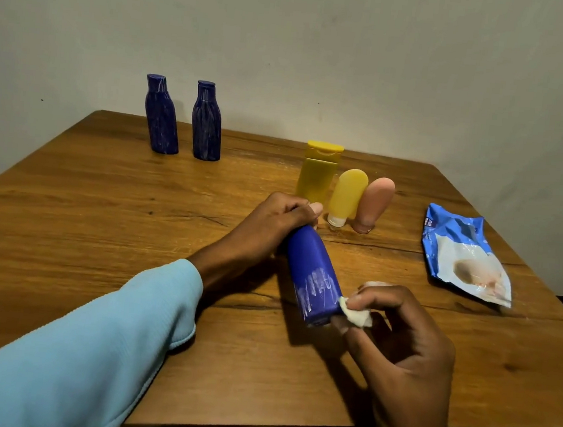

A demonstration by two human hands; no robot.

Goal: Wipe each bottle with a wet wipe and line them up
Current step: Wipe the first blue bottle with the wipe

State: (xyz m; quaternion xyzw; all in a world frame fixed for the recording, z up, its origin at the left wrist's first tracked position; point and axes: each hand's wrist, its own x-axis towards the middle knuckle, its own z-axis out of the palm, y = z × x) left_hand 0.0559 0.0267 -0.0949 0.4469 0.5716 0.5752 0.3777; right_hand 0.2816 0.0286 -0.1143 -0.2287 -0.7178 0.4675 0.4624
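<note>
While we held the blue bottle [313,275] tilted over the middle of the wooden table [67,213], our left hand [281,218] gripped its cap end, fingers curled round it. Our right hand [399,331] pinched a small folded wet wipe [356,313] between thumb and fingertips, pressing it against the bottle's lower end, near the base. White smears still showed on that lower part, while the upper body looked clean, so we judged this bottle about half wiped.

Near the table's far left corner, two dark blue bottles [184,119] stood upright side by side, a little apart, both streaked with white; whether they were wiped already we could not tell. Just beyond our left hand stood three more: a yellow flip-top bottle [316,173], then a yellow tube [347,195] and a pink tube [374,203], both standing on their caps and leaning. They were bunched close together, not yet in line with the others. Toward the right edge lay the blue wet wipe pack [465,255], flat.
</note>
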